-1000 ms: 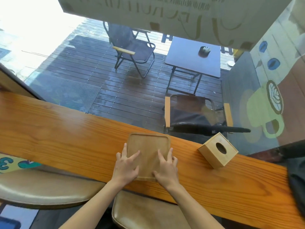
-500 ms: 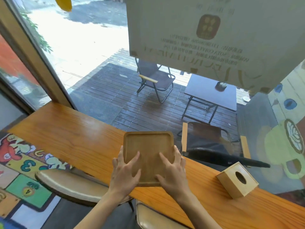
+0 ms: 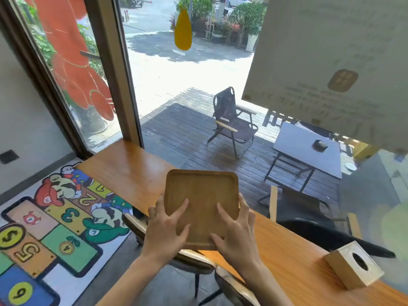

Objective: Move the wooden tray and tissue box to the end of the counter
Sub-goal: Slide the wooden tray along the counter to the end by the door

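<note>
Midway along the counter (image 3: 132,171), a person holds the wooden tray (image 3: 201,204) in both hands, carrying it above the counter's near edge. The left hand (image 3: 165,228) clasps the tray's near left corner, thumb laid across the inside face and fingers curled under the rim; the right hand (image 3: 237,230) mirrors it at the near right corner. Both are closed on the tray, neither is free. The tray is roughly square, so no long axis matters; it tilts slightly, far edge toward the window.

What counts is direction. The counter's end, where it meets the window frame at the left corner, lies ahead and to the left of the tray, nearer the left hand. The tissue box (image 3: 353,265) sits on the counter well apart on the opposite side, off toward the right edge of the scene and closest to the right hand. Setting the tray down at the left end looks like the step in hand; the box likely waits its turn.
</note>
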